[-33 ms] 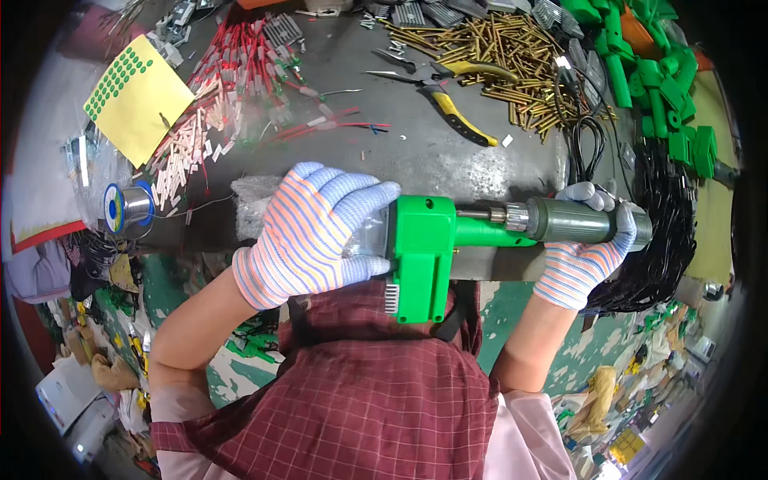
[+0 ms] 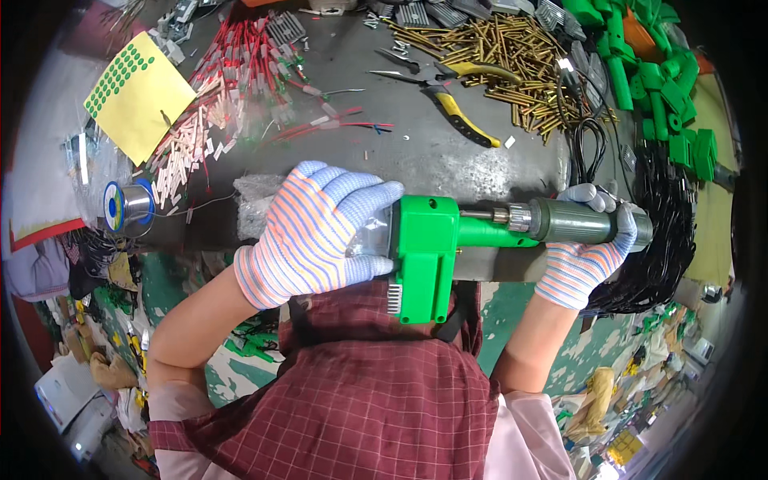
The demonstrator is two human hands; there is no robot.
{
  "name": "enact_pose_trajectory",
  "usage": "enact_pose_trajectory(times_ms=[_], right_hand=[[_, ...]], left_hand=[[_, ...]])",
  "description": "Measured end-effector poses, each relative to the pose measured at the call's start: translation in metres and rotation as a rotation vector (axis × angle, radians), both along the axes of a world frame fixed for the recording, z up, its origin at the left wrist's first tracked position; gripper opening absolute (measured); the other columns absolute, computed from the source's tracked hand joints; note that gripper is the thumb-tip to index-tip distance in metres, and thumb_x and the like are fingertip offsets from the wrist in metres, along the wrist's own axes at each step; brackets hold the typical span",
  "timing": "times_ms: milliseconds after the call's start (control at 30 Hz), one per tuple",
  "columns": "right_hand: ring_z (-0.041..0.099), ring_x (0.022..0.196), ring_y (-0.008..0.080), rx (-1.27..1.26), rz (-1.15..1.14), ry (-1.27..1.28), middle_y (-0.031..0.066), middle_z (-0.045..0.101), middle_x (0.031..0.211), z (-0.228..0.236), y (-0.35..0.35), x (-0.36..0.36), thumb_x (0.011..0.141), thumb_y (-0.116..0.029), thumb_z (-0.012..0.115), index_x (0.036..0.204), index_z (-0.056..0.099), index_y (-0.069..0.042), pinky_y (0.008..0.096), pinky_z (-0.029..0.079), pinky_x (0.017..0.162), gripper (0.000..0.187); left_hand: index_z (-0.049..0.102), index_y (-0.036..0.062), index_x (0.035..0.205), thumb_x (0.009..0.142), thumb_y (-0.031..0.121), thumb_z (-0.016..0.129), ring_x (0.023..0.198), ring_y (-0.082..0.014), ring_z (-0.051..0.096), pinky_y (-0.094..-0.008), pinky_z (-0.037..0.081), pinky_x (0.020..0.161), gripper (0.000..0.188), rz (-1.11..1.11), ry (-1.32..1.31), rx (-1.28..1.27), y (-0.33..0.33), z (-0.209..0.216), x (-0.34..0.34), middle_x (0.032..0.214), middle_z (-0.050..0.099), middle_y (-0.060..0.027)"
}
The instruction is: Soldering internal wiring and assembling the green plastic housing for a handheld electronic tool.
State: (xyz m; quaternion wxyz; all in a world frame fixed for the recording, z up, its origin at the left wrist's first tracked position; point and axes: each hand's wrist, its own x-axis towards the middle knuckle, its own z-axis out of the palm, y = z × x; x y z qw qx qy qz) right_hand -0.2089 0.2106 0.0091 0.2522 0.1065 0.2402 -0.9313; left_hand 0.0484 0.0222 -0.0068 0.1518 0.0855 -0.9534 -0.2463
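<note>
A green plastic device (image 2: 424, 264) lies across the front of the bench, its green handle stretching to the right. My left hand (image 2: 316, 232), in a striped knit glove, is closed around the clear plastic end (image 2: 373, 237) on the device's left side. In my gloved right hand (image 2: 584, 268) is a dark grey-green electric screwdriver (image 2: 576, 222), held level just above the handle. Its bit points left and reaches the housing's right side near the top; the tip's exact seat is hidden.
Yellow-handled pliers (image 2: 460, 116) lie beyond the device, beside a heap of brass-coloured rods (image 2: 512, 68). Red-wired parts (image 2: 248, 72) and a solder spool (image 2: 128, 210) are on the left. Green housings (image 2: 656, 80) and black cables (image 2: 660, 224) are piled at right.
</note>
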Motion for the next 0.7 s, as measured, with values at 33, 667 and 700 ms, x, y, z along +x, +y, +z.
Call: enact_pose_trajectory(times_ms=[33, 667, 700], right_hand=[[0.054, 0.066, 0.0178, -0.003, 0.012, 0.005, 0.0019, 0.058, 0.074, 0.001, -0.003, 0.001, 0.074, -0.010, 0.075, 0.084, 0.059, -0.006, 0.0375, 0.051, 0.075, 0.019], [0.054, 0.070, 0.0163, -0.085, 0.135, 0.077, -0.0013, 0.055, 0.075, -0.007, -0.007, -0.005, 0.073, -0.010, 0.072, 0.084, 0.057, -0.008, 0.0366, 0.048, 0.072, 0.018], [0.054, 0.069, 0.0161, -0.083, 0.132, 0.073, -0.0013, 0.055, 0.075, -0.007, -0.007, -0.004, 0.073, -0.010, 0.072, 0.085, 0.057, -0.007, 0.0363, 0.048, 0.072, 0.019]], left_hand=[[0.060, 0.0103, 0.123, 0.064, 0.045, 0.079, 0.099, -0.0291, 0.060, -0.0433, 0.044, 0.089, 0.071, -0.005, -0.017, 0.021, -0.001, 0.001, -0.001, 0.109, 0.065, -0.0091], [0.062, 0.0096, 0.119, 0.063, 0.048, 0.079, 0.099, -0.0305, 0.059, -0.0440, 0.043, 0.088, 0.070, 0.037, 0.016, 0.081, -0.001, -0.004, 0.002, 0.110, 0.065, -0.0097], [0.062, 0.0095, 0.119, 0.063, 0.048, 0.079, 0.099, -0.0306, 0.059, -0.0438, 0.043, 0.088, 0.070, 0.035, 0.019, 0.074, -0.001, -0.005, 0.002, 0.110, 0.065, -0.0098]])
